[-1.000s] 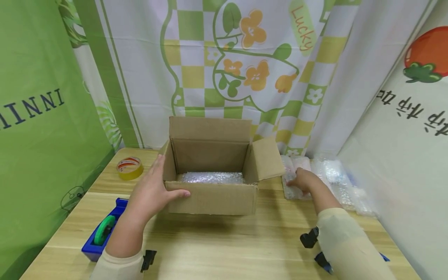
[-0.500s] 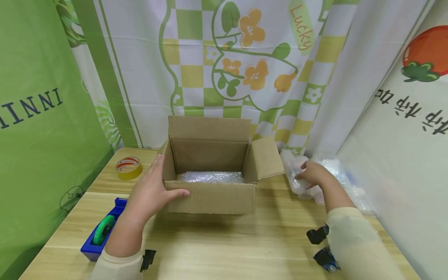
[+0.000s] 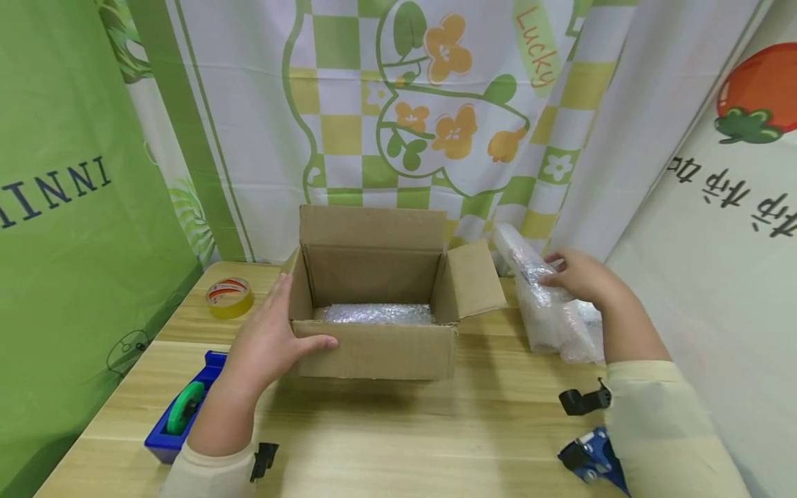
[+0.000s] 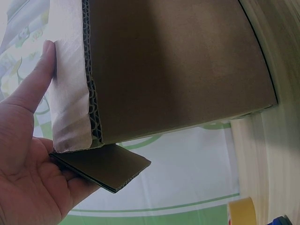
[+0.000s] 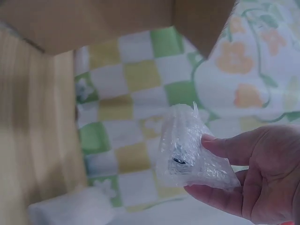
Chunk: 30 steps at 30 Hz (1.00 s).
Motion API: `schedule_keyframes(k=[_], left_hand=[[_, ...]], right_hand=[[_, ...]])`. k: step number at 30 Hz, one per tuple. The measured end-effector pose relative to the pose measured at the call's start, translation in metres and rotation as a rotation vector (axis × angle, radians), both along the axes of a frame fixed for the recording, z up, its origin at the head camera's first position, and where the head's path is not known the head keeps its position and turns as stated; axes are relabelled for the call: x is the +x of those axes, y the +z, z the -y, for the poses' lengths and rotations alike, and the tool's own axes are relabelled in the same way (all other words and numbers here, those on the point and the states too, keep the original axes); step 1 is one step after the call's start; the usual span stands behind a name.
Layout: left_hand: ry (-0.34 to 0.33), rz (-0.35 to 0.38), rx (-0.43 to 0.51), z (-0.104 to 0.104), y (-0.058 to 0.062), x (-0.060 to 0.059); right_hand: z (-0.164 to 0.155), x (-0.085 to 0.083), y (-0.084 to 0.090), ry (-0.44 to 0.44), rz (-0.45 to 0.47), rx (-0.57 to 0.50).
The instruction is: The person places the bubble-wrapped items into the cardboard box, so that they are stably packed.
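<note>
An open cardboard box [image 3: 376, 353] stands mid-table with a bubble-wrapped bundle [image 3: 380, 315] inside. My left hand [image 3: 264, 339] grips its left front corner, thumb along the front and fingers by the left side flap [image 4: 105, 168]. To the right of the box, my right hand [image 3: 582, 277] pinches a bubble-wrapped package [image 3: 529, 283] between thumb and fingers. In the right wrist view this package [image 5: 180, 154] is held up in front of the curtain, a small dark mark showing through the wrap. Its contents are unclear.
A yellow tape roll [image 3: 230, 299] and a blue tape dispenser [image 3: 187, 408] with a green wheel are on the left. Another bubble-wrapped item [image 3: 588, 315] lies partly hidden behind the right hand. A blue object [image 3: 594, 456] is beside the right sleeve. Curtains close off the back.
My right hand has picked up the bubble-wrapped package from the table, raising and tilting it upright while moving slightly right. The left hand and the box have stayed put.
</note>
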<state>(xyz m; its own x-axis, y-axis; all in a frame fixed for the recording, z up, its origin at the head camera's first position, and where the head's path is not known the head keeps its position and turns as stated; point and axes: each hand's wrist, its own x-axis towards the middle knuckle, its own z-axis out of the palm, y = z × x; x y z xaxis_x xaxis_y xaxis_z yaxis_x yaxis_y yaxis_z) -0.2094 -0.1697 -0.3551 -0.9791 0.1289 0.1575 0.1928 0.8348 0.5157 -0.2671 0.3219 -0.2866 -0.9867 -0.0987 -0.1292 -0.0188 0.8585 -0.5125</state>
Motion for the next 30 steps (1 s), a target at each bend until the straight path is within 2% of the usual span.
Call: schedule_keyframes(k=[6, 17, 24, 30], left_hand=[[0.000, 0.004, 0.004, 0.000, -0.001, -0.001], [0.001, 0.001, 0.002, 0.001, -0.001, -0.001], [0.001, 0.001, -0.001, 0.000, -0.001, -0.001], [0.000, 0.002, 0.002, 0.000, 0.000, 0.000]], right_hand=[[0.015, 0.005, 0.024, 0.018, -0.088, 0.025], [0.058, 0.009, 0.064, 0.052, -0.235, -0.037], [0.089, 0.003, 0.069, 0.107, -0.341, -0.075], [0.118, -0.008, 0.058, 0.177, -0.383, -0.124]])
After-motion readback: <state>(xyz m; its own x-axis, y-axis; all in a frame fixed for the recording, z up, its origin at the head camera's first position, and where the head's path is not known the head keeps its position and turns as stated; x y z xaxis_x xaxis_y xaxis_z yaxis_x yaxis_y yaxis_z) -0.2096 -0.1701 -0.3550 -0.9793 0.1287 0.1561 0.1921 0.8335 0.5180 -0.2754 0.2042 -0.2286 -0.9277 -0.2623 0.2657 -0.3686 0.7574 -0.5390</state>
